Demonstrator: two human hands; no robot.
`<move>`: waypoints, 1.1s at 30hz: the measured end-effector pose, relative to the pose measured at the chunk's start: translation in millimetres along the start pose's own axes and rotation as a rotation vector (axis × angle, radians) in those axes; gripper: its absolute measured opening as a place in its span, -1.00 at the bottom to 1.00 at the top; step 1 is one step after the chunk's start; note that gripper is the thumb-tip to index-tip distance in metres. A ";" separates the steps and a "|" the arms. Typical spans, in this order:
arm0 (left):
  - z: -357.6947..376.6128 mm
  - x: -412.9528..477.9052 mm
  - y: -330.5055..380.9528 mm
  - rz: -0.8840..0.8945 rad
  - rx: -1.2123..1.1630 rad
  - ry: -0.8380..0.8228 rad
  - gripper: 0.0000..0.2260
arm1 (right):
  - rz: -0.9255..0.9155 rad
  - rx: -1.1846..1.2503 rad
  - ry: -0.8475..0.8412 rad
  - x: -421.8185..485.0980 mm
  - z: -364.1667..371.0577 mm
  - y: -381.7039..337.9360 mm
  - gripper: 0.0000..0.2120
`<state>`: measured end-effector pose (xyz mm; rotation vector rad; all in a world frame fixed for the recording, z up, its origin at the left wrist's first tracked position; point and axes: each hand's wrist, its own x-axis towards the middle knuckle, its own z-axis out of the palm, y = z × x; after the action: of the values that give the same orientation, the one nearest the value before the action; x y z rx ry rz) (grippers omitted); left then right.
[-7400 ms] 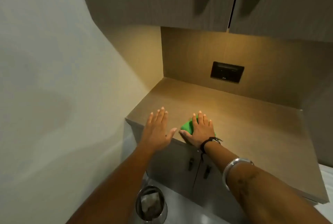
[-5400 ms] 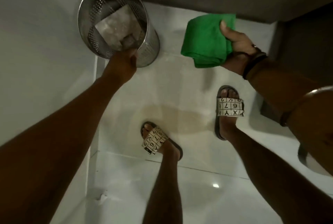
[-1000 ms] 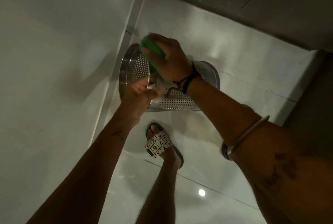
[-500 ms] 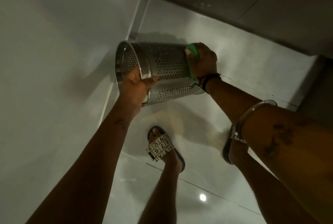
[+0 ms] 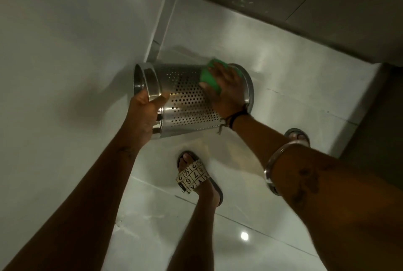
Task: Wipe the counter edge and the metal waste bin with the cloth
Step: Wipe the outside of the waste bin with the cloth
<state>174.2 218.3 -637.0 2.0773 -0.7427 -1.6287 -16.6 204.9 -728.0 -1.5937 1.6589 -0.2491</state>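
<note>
Head view, looking down: the metal bin [image 5: 185, 105] is held on its side in the air above the pale tiled floor [image 5: 283, 74], close to the white wall [image 5: 65, 52], with its open rim turned to the left and its base to the right. The left hand [image 5: 145, 111] grips that rim from below, thumb hooked over the edge onto the perforated side and the other fingers curled out of sight inside or behind the rim; the left forearm runs up from the lower left, nearly straight. The right hand [image 5: 224, 89] lies palm down on the bin's side near the base, fingers pressed together and bent over a bunched green cloth [image 5: 210, 79], pinning it flat to the metal. Its wrist, wearing a dark band [image 5: 236, 118], is bent down, and the forearm comes in from the lower right with a metal bangle [image 5: 274, 166] farther up. Below the bin, a foot in a patterned sandal [image 5: 192, 178] stands on the floor.
</note>
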 end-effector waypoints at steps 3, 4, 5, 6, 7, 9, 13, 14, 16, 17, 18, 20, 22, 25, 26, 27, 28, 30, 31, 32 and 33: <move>11.7 -0.5 1.7 0.012 -0.002 0.017 -0.84 | 0.198 0.011 0.050 10.6 -15.1 28.7 -0.56; 14.9 -2.0 1.4 0.015 0.010 0.000 -0.80 | 0.286 0.047 0.044 13.7 -17.8 25.9 -0.57; 18.5 -4.1 -0.8 0.014 0.027 -0.016 -0.77 | 0.345 0.072 0.026 14.5 -20.4 19.8 -0.57; 21.1 -5.3 -1.7 0.017 0.047 -0.029 -0.77 | 0.332 0.091 0.015 15.8 -23.6 8.1 -0.56; 22.2 -6.9 -2.7 0.021 0.059 -0.045 -0.78 | 0.249 0.124 0.020 16.0 -26.0 -8.3 -0.57; 23.9 -8.0 -2.6 0.027 0.079 -0.107 -0.78 | 0.026 0.246 0.027 15.2 -29.4 -48.7 -0.65; 28.9 -12.7 -1.3 0.031 0.205 -0.116 -0.79 | -0.251 0.366 0.007 7.9 -25.6 -103.8 -0.64; 27.1 -14.3 -1.9 0.009 0.205 -0.116 -0.77 | -0.273 0.341 0.024 6.2 -23.6 -104.6 -0.63; 20.9 -15.6 -2.5 -0.018 0.154 -0.173 -0.70 | -0.257 0.278 0.023 1.5 -20.3 -90.3 -0.58; 18.5 -16.6 -1.6 -0.034 0.115 -0.186 -0.70 | -0.215 0.247 0.004 -2.1 -17.7 -77.4 -0.56; 16.7 -15.5 -1.7 -0.053 0.076 -0.174 -0.73 | -0.155 0.227 -0.017 -6.4 -14.8 -62.4 -0.55; 16.4 -13.4 -2.8 -0.079 0.039 -0.129 -0.79 | -0.038 0.217 -0.049 -12.6 -10.4 -28.6 -0.55; 18.0 -13.9 -6.8 -0.118 0.035 -0.108 -0.84 | 0.059 0.213 -0.072 -9.9 -10.6 5.0 -0.58; 20.1 -17.0 -12.9 -0.134 0.051 -0.112 -0.88 | 0.245 0.198 -0.174 6.2 -17.8 43.4 -0.59; 22.3 -17.9 -11.9 -0.103 0.065 -0.123 -0.86 | 0.294 0.142 -0.218 11.7 -20.3 53.3 -0.59; 25.8 -18.1 -9.8 -0.063 0.090 -0.134 -0.86 | 0.337 0.077 -0.261 15.8 -21.5 61.7 -0.59; 30.1 -18.3 -6.8 -0.014 0.135 -0.144 -0.87 | 0.370 0.024 -0.299 17.8 -22.8 67.8 -0.59; 40.1 -17.7 -0.5 0.099 0.273 -0.179 -0.91 | 0.434 -0.006 -0.363 17.5 -28.2 72.6 -0.58; 45.1 -16.3 0.8 0.162 0.346 -0.198 -0.92 | 0.488 0.042 -0.368 15.5 -31.5 72.8 -0.58; 50.6 -14.9 1.2 0.213 0.407 -0.208 -0.93 | 0.559 0.142 -0.358 13.0 -38.7 72.4 -0.57; 55.8 -14.7 0.6 0.249 0.467 -0.212 -0.94 | 0.649 0.317 -0.344 9.5 -46.9 71.9 -0.57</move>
<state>117.3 227.9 -639.1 2.0079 -1.5127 -1.6643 -99.9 191.8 -746.8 -0.7577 1.6663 0.0937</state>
